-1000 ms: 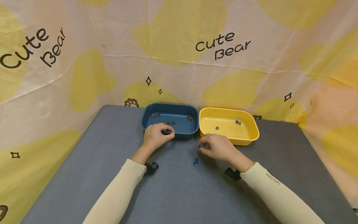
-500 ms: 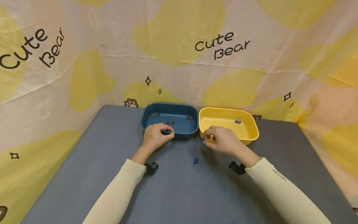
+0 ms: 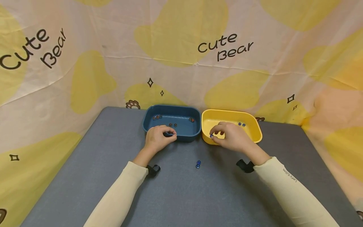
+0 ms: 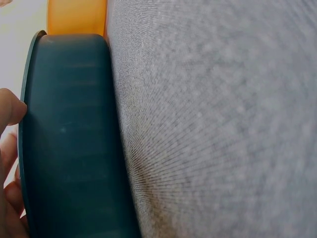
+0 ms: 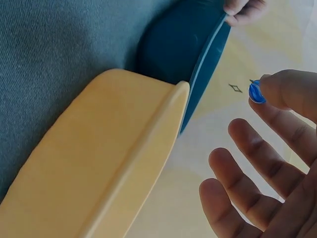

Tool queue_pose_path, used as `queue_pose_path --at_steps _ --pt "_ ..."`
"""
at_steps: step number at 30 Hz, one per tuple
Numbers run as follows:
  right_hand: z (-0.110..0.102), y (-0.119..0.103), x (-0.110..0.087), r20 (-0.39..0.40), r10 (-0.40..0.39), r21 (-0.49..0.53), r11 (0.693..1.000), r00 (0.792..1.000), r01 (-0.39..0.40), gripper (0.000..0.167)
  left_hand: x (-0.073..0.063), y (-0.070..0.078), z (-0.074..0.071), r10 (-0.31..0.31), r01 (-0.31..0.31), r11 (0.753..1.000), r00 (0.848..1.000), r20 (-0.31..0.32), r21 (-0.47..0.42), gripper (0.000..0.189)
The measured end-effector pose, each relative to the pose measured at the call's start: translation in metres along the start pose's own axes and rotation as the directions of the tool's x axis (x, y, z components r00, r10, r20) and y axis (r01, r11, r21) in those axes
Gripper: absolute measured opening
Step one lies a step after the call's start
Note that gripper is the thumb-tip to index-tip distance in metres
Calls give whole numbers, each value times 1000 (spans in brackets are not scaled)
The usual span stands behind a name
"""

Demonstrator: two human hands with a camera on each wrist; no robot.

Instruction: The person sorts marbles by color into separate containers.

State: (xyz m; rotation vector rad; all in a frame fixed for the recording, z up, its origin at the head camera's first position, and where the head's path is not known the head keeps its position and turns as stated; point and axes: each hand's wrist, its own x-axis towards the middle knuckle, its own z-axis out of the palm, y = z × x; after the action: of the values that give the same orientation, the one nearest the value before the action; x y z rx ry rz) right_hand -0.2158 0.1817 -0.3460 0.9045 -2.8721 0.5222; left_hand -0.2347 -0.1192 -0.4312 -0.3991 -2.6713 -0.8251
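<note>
Between the thumb and index finger of my right hand (image 3: 233, 137) is a blue glass marble (image 5: 256, 92), held over the yellow bin (image 3: 209, 139). The other fingers of that hand are spread apart in the right wrist view. My left hand (image 3: 158, 137) grips the front rim of the dark blue bin (image 3: 188, 137), thumb outside and fingers over the inner side. Several reddish-brown marbles (image 3: 158, 117) lie inside the blue bin. Two blue marbles (image 3: 241, 124) show in the yellow bin, part of whose floor my right hand hides.
A small cluster of blue marbles (image 3: 198, 164) lies on the grey tabletop (image 3: 181, 195) in front of the bins. The bins stand side by side against a patterned cloth backdrop (image 3: 175, 72). A black strap (image 3: 245, 166) is on the right wrist.
My right hand has carried the blue marble from the tabletop up and right, over the near rim of the yellow bin. My left hand has stayed on the blue bin's rim.
</note>
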Motion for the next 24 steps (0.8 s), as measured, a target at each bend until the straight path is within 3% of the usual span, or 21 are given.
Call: queue_pose_path --at_steps 11,24 --pt "-6 18 0 -32 51 0 999 998 -51 10 0 -1 0 16 -16 1000 1000 -7 -2 6" --pt "0 60 2 47 175 22 984 983 -176 13 0 0 -1 6 -6 1000 1000 2 2 6"
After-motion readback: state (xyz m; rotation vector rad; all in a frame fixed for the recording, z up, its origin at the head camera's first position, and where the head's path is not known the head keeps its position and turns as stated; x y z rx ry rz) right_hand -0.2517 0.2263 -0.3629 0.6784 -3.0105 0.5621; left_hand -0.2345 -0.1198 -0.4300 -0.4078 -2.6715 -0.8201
